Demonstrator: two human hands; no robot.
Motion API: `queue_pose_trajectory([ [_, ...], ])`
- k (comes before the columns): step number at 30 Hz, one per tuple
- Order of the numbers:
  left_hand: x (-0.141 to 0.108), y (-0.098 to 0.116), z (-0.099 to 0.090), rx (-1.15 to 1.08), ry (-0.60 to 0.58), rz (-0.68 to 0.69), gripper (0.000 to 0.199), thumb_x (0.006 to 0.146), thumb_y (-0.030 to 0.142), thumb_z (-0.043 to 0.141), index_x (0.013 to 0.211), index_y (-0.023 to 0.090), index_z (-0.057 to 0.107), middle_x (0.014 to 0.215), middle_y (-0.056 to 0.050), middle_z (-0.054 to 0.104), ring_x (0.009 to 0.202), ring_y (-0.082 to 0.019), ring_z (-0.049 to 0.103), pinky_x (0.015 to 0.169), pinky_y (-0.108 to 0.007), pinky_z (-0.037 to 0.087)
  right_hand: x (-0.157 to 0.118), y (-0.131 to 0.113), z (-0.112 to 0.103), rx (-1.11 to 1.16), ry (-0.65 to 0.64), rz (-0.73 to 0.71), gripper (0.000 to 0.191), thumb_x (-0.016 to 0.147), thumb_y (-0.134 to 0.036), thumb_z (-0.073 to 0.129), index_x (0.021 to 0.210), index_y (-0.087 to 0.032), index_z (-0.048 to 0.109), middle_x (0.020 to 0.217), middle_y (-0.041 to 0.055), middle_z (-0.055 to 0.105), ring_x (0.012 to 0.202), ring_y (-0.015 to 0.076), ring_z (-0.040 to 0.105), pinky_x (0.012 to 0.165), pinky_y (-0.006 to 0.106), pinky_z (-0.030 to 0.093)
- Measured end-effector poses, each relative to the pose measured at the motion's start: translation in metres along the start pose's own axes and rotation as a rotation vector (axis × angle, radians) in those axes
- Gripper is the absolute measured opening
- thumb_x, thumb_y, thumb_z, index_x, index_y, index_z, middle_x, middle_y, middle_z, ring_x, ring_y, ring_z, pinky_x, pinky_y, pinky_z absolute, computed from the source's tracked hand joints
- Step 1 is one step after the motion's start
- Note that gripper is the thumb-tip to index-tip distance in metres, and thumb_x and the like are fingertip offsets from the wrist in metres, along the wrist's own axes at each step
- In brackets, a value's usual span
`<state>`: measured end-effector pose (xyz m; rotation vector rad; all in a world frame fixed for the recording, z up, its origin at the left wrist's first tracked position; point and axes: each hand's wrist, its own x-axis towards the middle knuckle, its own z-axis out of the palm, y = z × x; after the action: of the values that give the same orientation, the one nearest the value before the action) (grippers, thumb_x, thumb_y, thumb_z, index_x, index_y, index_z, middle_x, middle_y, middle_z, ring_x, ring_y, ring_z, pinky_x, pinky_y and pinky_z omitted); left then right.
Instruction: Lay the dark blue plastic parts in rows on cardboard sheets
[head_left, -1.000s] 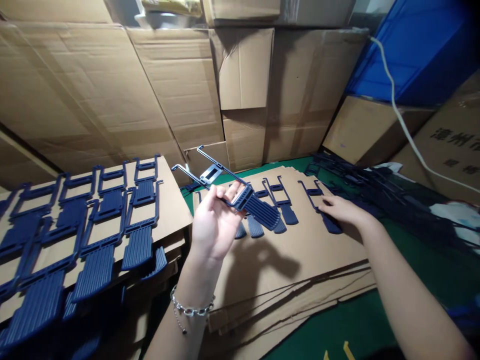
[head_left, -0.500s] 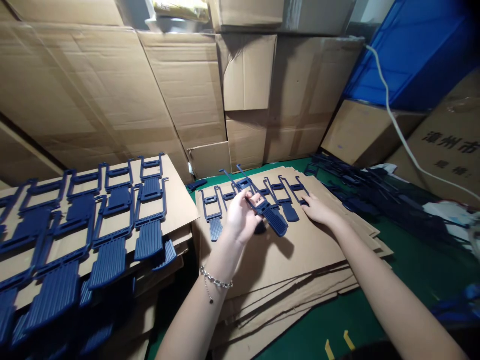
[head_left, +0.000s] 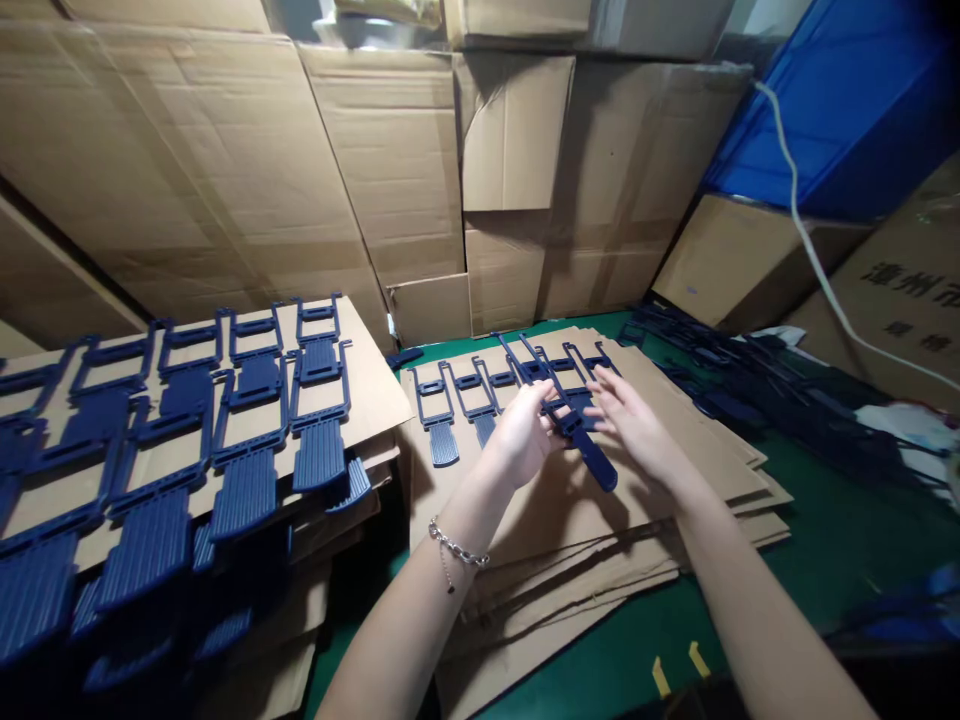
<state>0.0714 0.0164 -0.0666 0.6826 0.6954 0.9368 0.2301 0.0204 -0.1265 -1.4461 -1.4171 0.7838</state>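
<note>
My left hand (head_left: 523, 432) holds a dark blue plastic frame part (head_left: 596, 458) by its middle, above the right-hand cardboard stack (head_left: 540, 520). The part is tilted, its flat tab pointing down and to the right. Close by on the right, my right hand (head_left: 634, 425) has its fingers spread and holds nothing. Behind both hands, a row of similar blue parts (head_left: 444, 445) lies on the top sheet; my hands and the held part hide some of them.
On the left, another cardboard stack (head_left: 375, 400) bears rows of blue parts. Many dark parts (head_left: 720, 370) lie heaped on the green table (head_left: 810, 560) at the right. Cardboard boxes (head_left: 390, 150) wall off the back. Two yellow pieces (head_left: 699, 658) are at the front edge.
My right hand has come off the part at the row's right end and moved up beside the held part, fingers spread. The held part has turned more edge-on. The view has shifted slightly.
</note>
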Motion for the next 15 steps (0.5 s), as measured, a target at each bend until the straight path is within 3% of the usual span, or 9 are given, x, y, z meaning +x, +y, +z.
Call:
queue_pose_trajectory([
  [1,0.001,-0.002,0.001,0.029,0.005,0.022,0.012,0.084,0.029,0.043,0.081,0.018,0.040,0.082,0.000,0.046,0.061,-0.009,0.049,0.052,-0.021,0.042,-0.017,-0.008,0.005,0.036,-0.040,-0.015,0.065,0.083,-0.053,0.040,0.139,-0.020,0.031,0.132,0.0111,0.043,0.106,0.0229,0.054,0.085,0.039,0.048],
  [4,0.003,-0.003,-0.003,0.208,-0.053,0.031,0.013,0.084,0.031,0.043,0.084,0.019,0.038,0.083,0.000,0.046,0.064,-0.009,0.050,0.059,-0.022,0.044,-0.059,-0.020,0.019,-0.115,0.060,-0.114,0.061,0.077,-0.045,0.053,0.131,-0.019,0.044,0.127,0.0107,0.048,0.112,0.0242,0.049,0.092,0.040,0.044],
  [6,-0.001,0.003,-0.009,0.568,-0.063,0.057,0.019,0.083,0.037,0.045,0.083,0.019,0.041,0.079,0.000,0.049,0.067,-0.011,0.050,0.062,-0.024,0.044,-0.076,-0.021,0.030,-0.171,0.091,-0.081,0.056,0.078,-0.040,0.051,0.129,-0.018,0.046,0.120,0.0110,0.053,0.108,0.0238,0.053,0.089,0.039,0.046],
  [9,-0.023,0.026,-0.020,1.355,0.139,0.238,0.035,0.081,0.050,0.043,0.070,0.017,0.048,0.069,-0.002,0.052,0.065,-0.015,0.049,0.061,-0.026,0.039,-0.093,-0.019,0.050,-0.168,0.038,0.007,0.055,0.080,-0.038,0.047,0.131,-0.017,0.044,0.112,0.0101,0.059,0.098,0.0224,0.058,0.083,0.037,0.049],
  [11,-0.049,0.047,-0.025,1.578,0.259,0.288,0.040,0.085,0.050,0.035,0.068,0.018,0.051,0.068,-0.002,0.055,0.066,-0.016,0.050,0.062,-0.027,0.038,-0.103,-0.019,0.066,-0.194,-0.007,-0.032,0.053,0.081,-0.036,0.045,0.130,-0.015,0.044,0.117,0.0105,0.056,0.106,0.0220,0.054,0.089,0.036,0.046],
  [13,-0.080,0.067,-0.025,1.603,0.137,0.325,0.042,0.087,0.050,0.031,0.070,0.018,0.054,0.072,-0.001,0.058,0.069,-0.015,0.052,0.063,-0.025,0.038,-0.115,-0.023,0.081,-0.241,-0.076,-0.084,0.053,0.082,-0.033,0.043,0.131,-0.012,0.043,0.123,0.0112,0.051,0.112,0.0215,0.050,0.094,0.034,0.043],
  [15,-0.109,0.080,-0.021,1.556,-0.151,0.324,0.039,0.089,0.045,0.033,0.071,0.019,0.056,0.069,0.000,0.059,0.066,-0.013,0.052,0.062,-0.022,0.039,-0.125,-0.032,0.093,-0.319,-0.170,-0.065,0.055,0.082,-0.031,0.042,0.134,-0.013,0.039,0.121,0.0115,0.052,0.108,0.0218,0.053,0.091,0.034,0.044],
])
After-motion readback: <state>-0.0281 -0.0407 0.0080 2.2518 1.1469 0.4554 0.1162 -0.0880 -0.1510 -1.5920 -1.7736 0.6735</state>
